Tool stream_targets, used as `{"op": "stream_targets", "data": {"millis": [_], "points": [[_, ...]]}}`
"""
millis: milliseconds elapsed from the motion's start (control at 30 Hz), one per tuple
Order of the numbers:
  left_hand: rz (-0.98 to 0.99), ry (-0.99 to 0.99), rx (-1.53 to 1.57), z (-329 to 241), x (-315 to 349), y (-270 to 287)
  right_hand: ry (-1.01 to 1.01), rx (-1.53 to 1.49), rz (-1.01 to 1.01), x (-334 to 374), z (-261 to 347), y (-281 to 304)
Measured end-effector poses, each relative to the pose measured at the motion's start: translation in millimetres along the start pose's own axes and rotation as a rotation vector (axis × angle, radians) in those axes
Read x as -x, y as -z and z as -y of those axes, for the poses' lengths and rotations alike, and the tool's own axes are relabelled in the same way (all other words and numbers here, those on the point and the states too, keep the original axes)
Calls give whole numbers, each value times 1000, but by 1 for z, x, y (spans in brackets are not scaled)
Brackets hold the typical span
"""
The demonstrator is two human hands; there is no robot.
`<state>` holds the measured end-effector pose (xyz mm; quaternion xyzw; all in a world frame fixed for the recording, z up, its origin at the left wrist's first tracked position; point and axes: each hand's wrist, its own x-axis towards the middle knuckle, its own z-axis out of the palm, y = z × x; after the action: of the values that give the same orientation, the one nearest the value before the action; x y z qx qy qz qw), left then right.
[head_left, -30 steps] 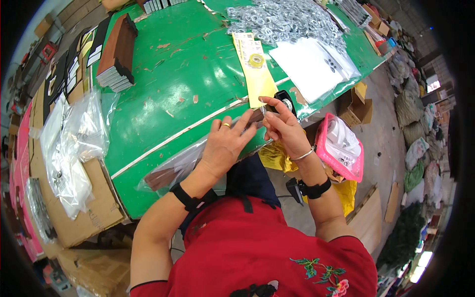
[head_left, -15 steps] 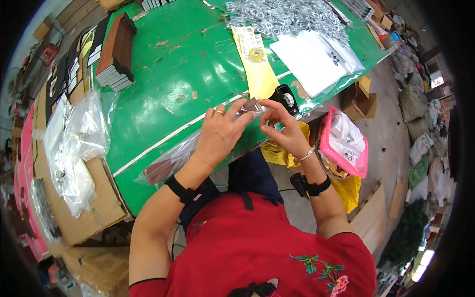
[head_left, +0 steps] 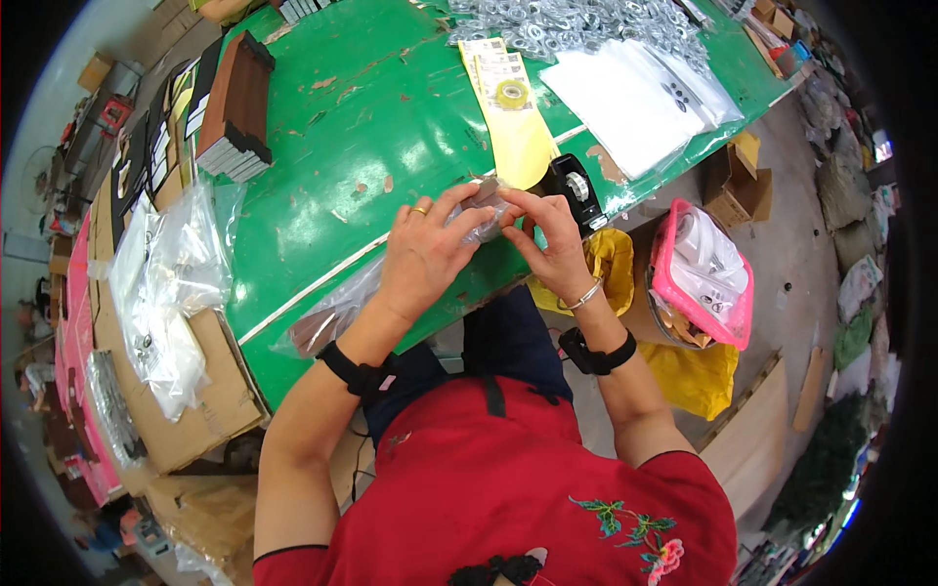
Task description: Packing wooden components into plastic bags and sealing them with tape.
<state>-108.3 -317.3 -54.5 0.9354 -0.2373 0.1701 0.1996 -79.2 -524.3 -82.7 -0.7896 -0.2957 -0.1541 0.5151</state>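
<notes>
A long brown strip in a clear plastic bag [head_left: 319, 328] lies slantwise along the near edge of the green table. My left hand [head_left: 422, 256] rests over its upper part, fingers curled around it near the right end. At that end my right hand [head_left: 559, 249] pinches the plastic between thumb and fingertips. The exact grip of those fingertips is partly hidden. Just right of them stands a black tape dispenser [head_left: 575, 191]. Beyond lie yellow label sheets [head_left: 520, 146] with a roll of yellowish tape [head_left: 511, 94] on them.
White plastic bags [head_left: 625, 107] and a heap of small bagged rings [head_left: 576, 27] are at the back right. Stacked brown strips [head_left: 234, 107] stand far left, near loose clear bags [head_left: 166, 293] on cardboard [head_left: 220, 391]. A pink basket [head_left: 745, 293] is beside the table at right.
My right hand has come in toward the bag's right end, its thumb and fingers closing on the plastic. My left hand stays on the bagged strip. The view has shifted slightly.
</notes>
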Motion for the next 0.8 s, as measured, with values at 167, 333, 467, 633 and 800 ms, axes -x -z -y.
{"op": "stream_targets", "data": {"millis": [167,333,467,633,800], "points": [[18,9,39,1,-3,0,71,-20,34,8,-5,5],[35,41,54,0,-3,-1,-414,-587,10,45,18,28],[48,21,92,0,-2,4,-643,-597,-509,60,-16,90],[68,65,68,-4,-4,5,-780,-831,-478,87,-68,101],[79,48,70,-3,-4,7,-882,-631,-411,78,-103,81]]}}
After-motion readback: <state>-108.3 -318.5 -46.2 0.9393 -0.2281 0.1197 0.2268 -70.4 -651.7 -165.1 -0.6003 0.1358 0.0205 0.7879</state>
